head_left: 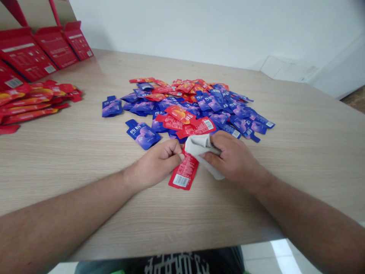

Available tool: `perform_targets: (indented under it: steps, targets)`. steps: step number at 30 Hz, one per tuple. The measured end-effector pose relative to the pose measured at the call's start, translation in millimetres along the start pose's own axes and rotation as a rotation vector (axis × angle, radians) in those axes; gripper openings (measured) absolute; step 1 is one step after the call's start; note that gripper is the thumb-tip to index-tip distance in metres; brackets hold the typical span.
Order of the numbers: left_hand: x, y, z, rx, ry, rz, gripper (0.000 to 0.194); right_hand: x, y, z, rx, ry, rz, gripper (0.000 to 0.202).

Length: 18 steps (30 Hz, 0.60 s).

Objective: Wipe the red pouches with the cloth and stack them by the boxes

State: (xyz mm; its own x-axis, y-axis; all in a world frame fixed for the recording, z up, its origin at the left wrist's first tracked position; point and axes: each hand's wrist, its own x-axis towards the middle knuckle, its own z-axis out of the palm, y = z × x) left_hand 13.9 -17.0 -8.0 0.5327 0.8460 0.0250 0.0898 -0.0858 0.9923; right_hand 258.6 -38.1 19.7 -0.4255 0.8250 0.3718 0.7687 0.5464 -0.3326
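My left hand [164, 161] pinches the left edge of a red sachet [185, 171], which hangs with its printed back and barcode towards me. My right hand [230, 154] is closed on a folded pale cloth [202, 146]. That cloth lies over the upper end of the sachet and hides it. Just beyond my hands spreads a loose heap of sachets, some red and orange [182, 114], others blue and purple [218, 120]. One blue sachet [143, 134] lies apart, near my left hand.
At the far left, several red cartons [55, 49] stand in a row with raised flaps. In front of them is a stack of red and orange sachets [34, 101]. A white wall [199, 30] bounds the back of the wooden table [85, 163].
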Motion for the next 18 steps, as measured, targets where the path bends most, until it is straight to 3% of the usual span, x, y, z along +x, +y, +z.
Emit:
perform_targets:
  steps: [4,10,15,18]
  targets:
    - [1,-3,-0.7,-0.015,-0.009,0.005,0.021,1,2,2,0.004,0.027,0.022,0.024]
    - [4,-7,-0.6,-0.154,0.044,-0.062,0.019,-14,-26,6,0.100,-0.229,-0.204,0.009]
    - [4,-6,0.6,-0.160,0.061,-0.065,0.020,-11,-22,4,0.008,-0.067,-0.070,0.012]
    - [3,-4,1.0,-0.167,0.085,-0.081,0.022,-13,-27,5,0.019,-0.090,-0.130,0.009]
